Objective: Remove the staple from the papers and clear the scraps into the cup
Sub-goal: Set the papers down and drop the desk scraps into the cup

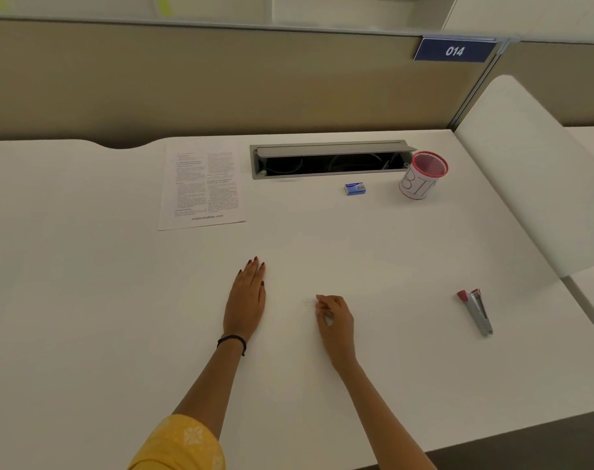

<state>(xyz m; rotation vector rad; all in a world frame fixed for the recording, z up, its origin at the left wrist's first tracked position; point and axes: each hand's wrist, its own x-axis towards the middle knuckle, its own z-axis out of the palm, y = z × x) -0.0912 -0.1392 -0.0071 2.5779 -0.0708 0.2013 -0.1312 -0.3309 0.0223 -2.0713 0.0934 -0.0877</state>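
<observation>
You are working at a white table [85,300], and the cup [423,174] serves as the reference for every position below.

Writing: the cup's white wrap is carrying large hand-drawn black letters, "BI" legible, the rest turning out of sight; its rim is red. The papers [202,184] are showing "msbooksfree.com" along their near edge; the column text above is too small to read. A blue plate [455,50] on the partition, beyond the cup, is reading "014". The small blue box [355,188], just left of the cup, is bearing a label too small to read.

Orientation: the papers are lying flat, well to the left of the cup, long axis running away from you, print facing you. The stapler [477,310] is lying nearer to you than the cup and slightly right of it, long axis running near-to-far, red end pointing away from you. The cup is standing slightly tilted beside the right end of the open cable tray [329,159].

Hands: your left hand [246,300] is lying flat, palm down, grip open and empty, well toward you and left of the cup. Your right hand [334,317] is curling its fingertips together in a pinching grip on the table; whether anything is between them I cannot tell. Tiny scraps [306,302] are lying just beside its fingertips, on the side away from the cup.
</observation>
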